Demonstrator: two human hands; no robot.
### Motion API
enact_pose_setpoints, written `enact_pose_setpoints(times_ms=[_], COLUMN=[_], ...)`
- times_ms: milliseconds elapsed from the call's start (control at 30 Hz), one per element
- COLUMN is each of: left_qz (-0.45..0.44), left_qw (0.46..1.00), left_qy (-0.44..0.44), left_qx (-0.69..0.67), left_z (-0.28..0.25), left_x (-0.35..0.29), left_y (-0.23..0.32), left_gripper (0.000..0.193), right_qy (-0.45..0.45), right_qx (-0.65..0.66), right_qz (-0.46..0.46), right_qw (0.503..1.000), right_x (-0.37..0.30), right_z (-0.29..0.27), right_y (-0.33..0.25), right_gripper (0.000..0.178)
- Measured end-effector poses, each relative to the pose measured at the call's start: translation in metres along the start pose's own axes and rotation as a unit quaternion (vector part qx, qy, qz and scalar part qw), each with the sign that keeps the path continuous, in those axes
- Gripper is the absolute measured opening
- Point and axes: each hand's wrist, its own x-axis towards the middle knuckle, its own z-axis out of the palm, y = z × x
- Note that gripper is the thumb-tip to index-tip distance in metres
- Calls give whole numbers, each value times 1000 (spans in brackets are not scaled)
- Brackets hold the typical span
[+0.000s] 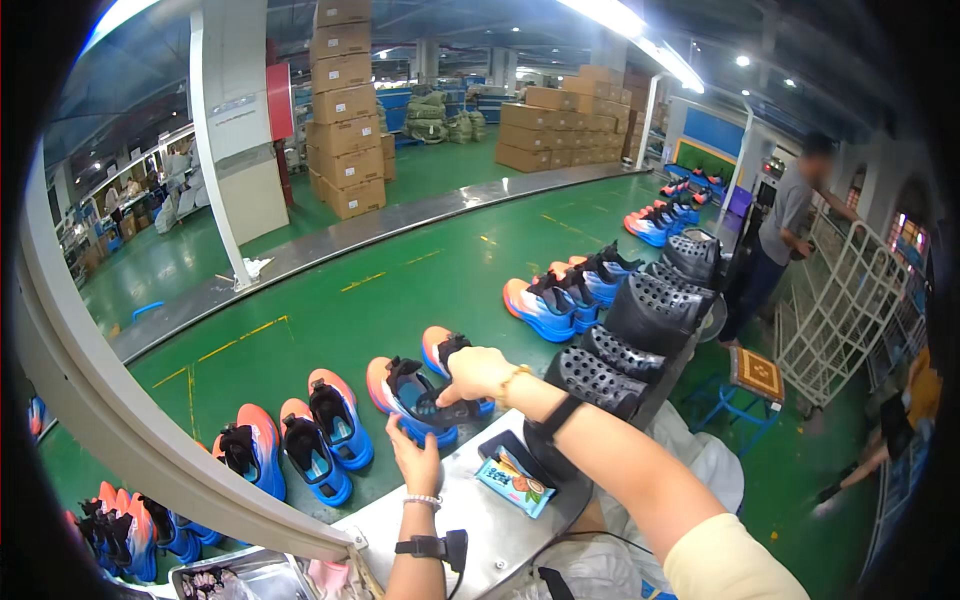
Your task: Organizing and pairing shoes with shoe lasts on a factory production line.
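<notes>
An orange-and-blue sports shoe [388,378] with a black collar lies on the green surface in front of me. My left hand [414,462] grips its blue sole near the heel from the near side. From the right, my right hand [478,376] reaches over with bent fingers pinching at the black collar; its fingertips are partly hidden. Just behind is a matching shoe [436,342], mostly covered by my right hand. Two more such shoes [341,418] stand at the left, toes pointing away.
A metal plate [462,545] near me carries a blue snack packet [515,484] and a dark phone-like object. Black perforated clogs [600,378] line the right side. More shoes [545,308] stand farther along. A white post [215,440] curves past at left. A person [785,225] stands beside a wire rack.
</notes>
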Motion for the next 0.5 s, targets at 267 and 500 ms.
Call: enact_pose_setpoints(times_ms=[267, 500], left_qz=[44, 38], left_qw=[994, 989], left_qy=[5, -10], left_qx=[97, 140], left_z=[6, 4], left_x=[-2, -4], left_y=[16, 9], left_gripper=[56, 37], right_qy=[127, 171], right_qx=[-63, -17], right_qz=[40, 68], right_qw=[989, 983], right_x=[106, 119], right_z=[118, 169], right_y=[-28, -21], right_gripper=[34, 23])
